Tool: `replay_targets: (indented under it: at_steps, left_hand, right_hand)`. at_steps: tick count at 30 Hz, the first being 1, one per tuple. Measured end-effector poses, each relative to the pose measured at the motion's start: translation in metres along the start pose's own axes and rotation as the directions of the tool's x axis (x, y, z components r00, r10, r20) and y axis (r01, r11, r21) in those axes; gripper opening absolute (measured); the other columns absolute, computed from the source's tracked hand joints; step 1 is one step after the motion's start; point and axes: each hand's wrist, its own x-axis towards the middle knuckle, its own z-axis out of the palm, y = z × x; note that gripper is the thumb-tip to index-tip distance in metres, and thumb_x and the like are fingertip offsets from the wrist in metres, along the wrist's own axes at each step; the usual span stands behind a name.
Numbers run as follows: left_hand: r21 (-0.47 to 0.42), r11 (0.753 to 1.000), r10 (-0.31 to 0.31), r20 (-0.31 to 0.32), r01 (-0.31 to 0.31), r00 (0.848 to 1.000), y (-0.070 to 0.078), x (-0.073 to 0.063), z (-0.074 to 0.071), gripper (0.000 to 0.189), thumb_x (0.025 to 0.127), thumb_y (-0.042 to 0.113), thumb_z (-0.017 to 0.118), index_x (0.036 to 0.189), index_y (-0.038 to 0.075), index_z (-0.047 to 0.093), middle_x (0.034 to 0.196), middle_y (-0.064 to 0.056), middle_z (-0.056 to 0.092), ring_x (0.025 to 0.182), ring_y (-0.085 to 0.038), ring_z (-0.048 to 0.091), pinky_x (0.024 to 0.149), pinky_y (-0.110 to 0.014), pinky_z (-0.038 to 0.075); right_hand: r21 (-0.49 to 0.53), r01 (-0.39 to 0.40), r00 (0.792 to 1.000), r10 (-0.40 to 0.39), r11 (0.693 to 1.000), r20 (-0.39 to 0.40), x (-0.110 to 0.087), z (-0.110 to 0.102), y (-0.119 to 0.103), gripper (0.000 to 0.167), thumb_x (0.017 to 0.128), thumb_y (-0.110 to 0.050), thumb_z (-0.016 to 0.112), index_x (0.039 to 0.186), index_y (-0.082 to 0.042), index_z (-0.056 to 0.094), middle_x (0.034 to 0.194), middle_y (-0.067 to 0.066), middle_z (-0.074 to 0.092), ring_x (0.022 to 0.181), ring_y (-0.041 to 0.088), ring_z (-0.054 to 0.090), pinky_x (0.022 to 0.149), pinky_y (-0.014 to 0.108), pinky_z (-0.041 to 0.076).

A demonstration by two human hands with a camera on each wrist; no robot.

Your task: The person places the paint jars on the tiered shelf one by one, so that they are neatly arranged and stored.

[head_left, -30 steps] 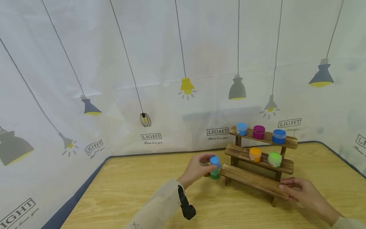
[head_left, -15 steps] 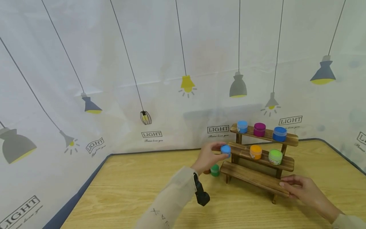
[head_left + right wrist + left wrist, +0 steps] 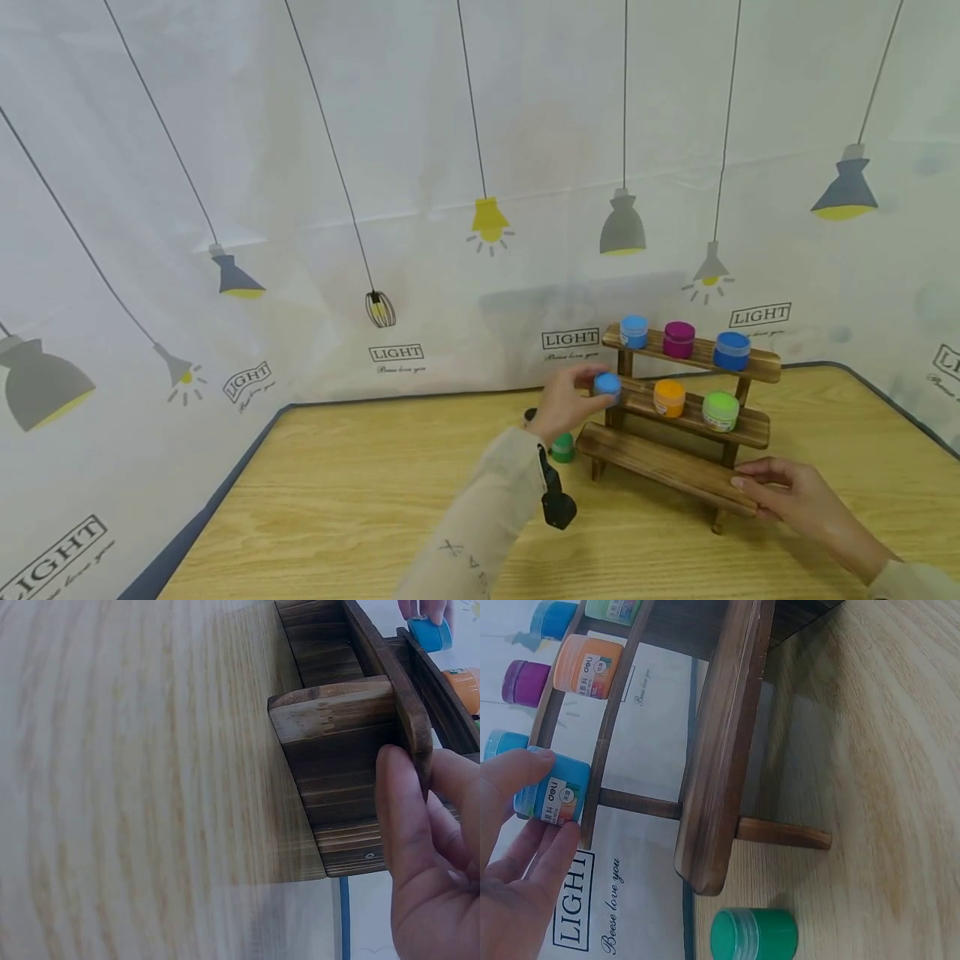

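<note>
My left hand [image 3: 567, 403] pinches a light blue paint jar [image 3: 564, 791] between thumb and fingers, at the left end of the middle step of a wooden three-step stand [image 3: 667, 471]. In the left wrist view the jar's base is right at that step. My right hand [image 3: 798, 502] grips the right end of the lowest step, thumb on one face and fingers on the other, as the right wrist view shows. An orange jar [image 3: 669, 398] and a light green jar [image 3: 721, 412] share the middle step. The top step bears a light blue jar [image 3: 633, 332], a purple jar [image 3: 678, 340] and a dark blue jar [image 3: 732, 351].
A green jar [image 3: 562, 447] stands on the wooden table [image 3: 360, 500] left of the stand. Another dark-topped jar [image 3: 530, 414] is partly hidden behind my left hand. A white backdrop [image 3: 420, 250] printed with lamps rises behind the table.
My left hand has lifted the light blue jar from above the green jar and carried it right to the middle step. My right hand keeps its grip on the lowest step.
</note>
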Motion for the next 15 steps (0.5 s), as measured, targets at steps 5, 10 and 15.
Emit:
replay_targets:
  at_steps: [5,10,15]
  left_hand:
    - [-0.004,1.000,-0.009,-0.022,0.008,1.000,-0.001,0.004,0.004,0.038,0.078,0.015,0.069,0.115,0.012,0.060,0.103,0.001,0.060,0.088,-0.010,0.055,0.074,-0.023,0.045]
    - [-0.035,0.999,-0.036,-0.035,0.035,0.999,-0.002,0.009,0.009,0.037,0.078,0.015,0.069,0.114,0.013,0.060,0.099,0.002,0.060,0.085,-0.008,0.055,0.073,-0.024,0.045]
    - [-0.045,0.998,-0.041,-0.051,0.039,0.998,-0.002,0.012,0.013,0.039,0.077,0.016,0.069,0.115,0.010,0.059,0.099,0.001,0.060,0.084,-0.008,0.056,0.071,-0.022,0.046]
  right_hand:
    - [0.003,0.003,1.000,-0.003,1.000,-0.001,0.000,0.001,0.000,0.043,0.091,-0.019,0.052,0.111,0.018,0.049,0.092,0.014,0.061,0.064,0.012,0.059,0.056,0.029,0.051]
    - [-0.004,0.013,1.000,-0.013,1.000,0.000,0.000,0.000,0.000,0.042,0.091,-0.019,0.052,0.111,0.018,0.049,0.092,0.014,0.061,0.063,0.012,0.059,0.055,0.029,0.050]
    - [-0.007,0.005,1.000,-0.005,1.000,-0.002,0.000,0.000,0.000,0.042,0.091,-0.019,0.052,0.111,0.018,0.049,0.093,0.015,0.061,0.064,0.012,0.060,0.056,0.029,0.051]
